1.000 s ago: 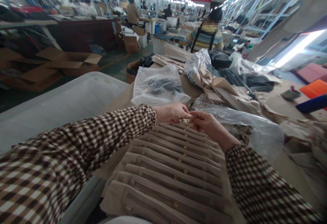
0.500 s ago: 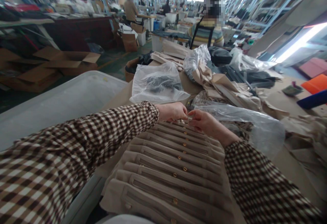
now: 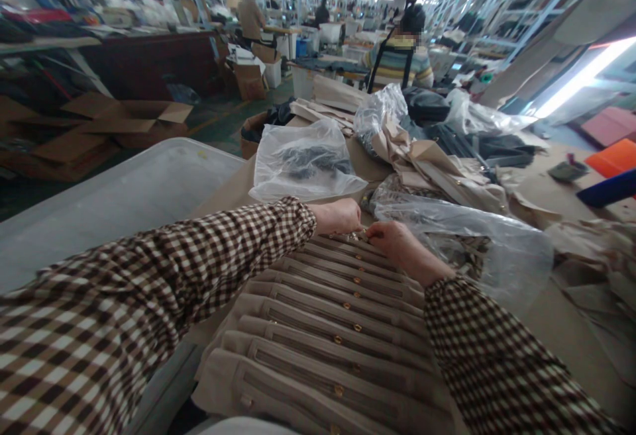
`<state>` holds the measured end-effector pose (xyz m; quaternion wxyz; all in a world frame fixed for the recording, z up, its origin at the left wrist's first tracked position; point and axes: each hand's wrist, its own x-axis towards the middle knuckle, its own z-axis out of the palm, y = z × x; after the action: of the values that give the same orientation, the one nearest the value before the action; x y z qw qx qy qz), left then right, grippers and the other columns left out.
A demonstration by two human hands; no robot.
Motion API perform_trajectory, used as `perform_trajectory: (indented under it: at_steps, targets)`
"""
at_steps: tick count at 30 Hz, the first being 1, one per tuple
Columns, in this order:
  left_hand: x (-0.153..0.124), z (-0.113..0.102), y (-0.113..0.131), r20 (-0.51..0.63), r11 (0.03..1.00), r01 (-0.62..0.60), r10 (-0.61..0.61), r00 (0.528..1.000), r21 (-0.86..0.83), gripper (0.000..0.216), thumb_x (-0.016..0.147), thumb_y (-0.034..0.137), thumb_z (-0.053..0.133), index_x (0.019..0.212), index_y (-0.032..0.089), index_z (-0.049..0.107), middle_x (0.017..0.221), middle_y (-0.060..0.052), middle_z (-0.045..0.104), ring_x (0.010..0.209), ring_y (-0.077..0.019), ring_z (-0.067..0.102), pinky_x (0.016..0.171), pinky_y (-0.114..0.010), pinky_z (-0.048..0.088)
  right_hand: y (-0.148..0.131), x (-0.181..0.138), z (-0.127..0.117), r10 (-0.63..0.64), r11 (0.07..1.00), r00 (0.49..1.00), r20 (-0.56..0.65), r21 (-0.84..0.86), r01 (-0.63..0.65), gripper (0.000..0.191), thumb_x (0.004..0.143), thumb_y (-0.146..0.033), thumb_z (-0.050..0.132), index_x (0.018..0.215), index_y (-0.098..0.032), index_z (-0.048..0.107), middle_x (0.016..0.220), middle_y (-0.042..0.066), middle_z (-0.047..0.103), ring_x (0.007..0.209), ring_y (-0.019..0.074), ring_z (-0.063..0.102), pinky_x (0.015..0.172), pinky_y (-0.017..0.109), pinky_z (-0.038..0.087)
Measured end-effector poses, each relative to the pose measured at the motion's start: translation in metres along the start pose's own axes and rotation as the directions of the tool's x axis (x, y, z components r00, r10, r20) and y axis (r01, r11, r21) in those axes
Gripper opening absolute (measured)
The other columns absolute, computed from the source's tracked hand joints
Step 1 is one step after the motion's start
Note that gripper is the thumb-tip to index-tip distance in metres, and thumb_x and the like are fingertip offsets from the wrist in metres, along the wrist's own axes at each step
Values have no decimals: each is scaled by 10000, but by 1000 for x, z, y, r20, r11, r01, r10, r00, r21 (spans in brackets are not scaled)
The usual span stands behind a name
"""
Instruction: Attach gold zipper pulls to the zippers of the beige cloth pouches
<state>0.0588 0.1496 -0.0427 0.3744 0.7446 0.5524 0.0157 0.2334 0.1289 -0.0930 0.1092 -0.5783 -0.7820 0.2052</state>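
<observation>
Beige fabric pieces (image 3: 318, 329) lie overlapped in a long row in front of me, each with a zipper and many with a small gold-coloured zipper pull (image 3: 338, 390). At the far end of the row, my left hand (image 3: 340, 216) is closed, fingers curled down; what it grips is hidden. Just right of it, my right hand (image 3: 395, 241) pinches with thumb and fingertips at a tiny gold-coloured metal piece (image 3: 356, 236) that glints between the two hands. Its exact kind is too small to tell. Both wrists hover low over the last fabric pieces.
Beyond my hands lies a clear plastic bag (image 3: 305, 160) with dark contents. Another plastic bag (image 3: 519, 249) and crumpled beige fabric (image 3: 437, 170) are to the right. A pale bin (image 3: 163, 177) stands left, with open cardboard boxes (image 3: 124, 117) behind. A person in stripes (image 3: 397, 64) sits ahead.
My right hand has shifted slightly left and down, and its fingertips are drawn closer together. My left hand has barely moved and stays closed.
</observation>
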Motion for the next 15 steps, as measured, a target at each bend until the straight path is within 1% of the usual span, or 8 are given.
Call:
perform_trajectory:
  at_steps: [3, 7, 15]
  targets:
    - [-2, -1, -1, -5, 1000, 0, 0, 1000, 23, 136, 815, 217, 629, 715, 136, 674, 458, 43, 439, 436, -89, 384, 496, -246, 297, 0, 1, 0, 3, 1000, 1000, 22, -13, -3, 218, 688, -139, 548, 705, -187, 760, 583, -6, 635, 564, 122, 506, 545, 236, 333]
    - [-1, 0, -4, 9, 999, 3, -3, 1000, 44, 157, 827, 248, 615, 741, 136, 683, 470, 31, 465, 434, -99, 412, 492, -251, 304, 0, 2, 2, 15, 999, 1000, 13, -42, -15, 208, 710, -149, 559, 726, -186, 763, 609, 3, 645, 585, 125, 511, 556, 237, 334]
    - [2, 0, -11, -5, 998, 19, -19, 1000, 64, 107, 796, 185, 620, 717, 132, 667, 495, 30, 465, 451, -97, 417, 489, -249, 297, -2, 4, 6, 57, 995, 998, -22, -82, -59, 183, 702, -161, 578, 741, -188, 754, 623, 17, 653, 590, 134, 512, 561, 246, 332]
